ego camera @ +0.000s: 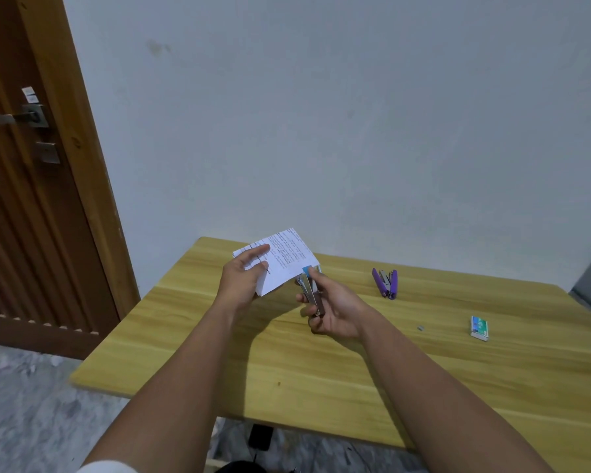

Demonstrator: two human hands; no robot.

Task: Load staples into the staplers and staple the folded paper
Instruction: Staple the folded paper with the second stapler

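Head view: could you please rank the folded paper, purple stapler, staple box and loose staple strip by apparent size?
1. folded paper
2. purple stapler
3. staple box
4. loose staple strip

The paper is held nearer the camera, though clearly largest.

Wooden table (321, 370) against grey wall (321, 114), brown door (31, 199).

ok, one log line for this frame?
left hand: holds paper | right hand: stapler at paper edge | purple stapler: open on table | staple box: on table

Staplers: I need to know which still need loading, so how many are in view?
2. A blue-tipped metal stapler is gripped in the right hand at the folded printed paper's corner; an opened purple plastic stapler lies on the wooden table.
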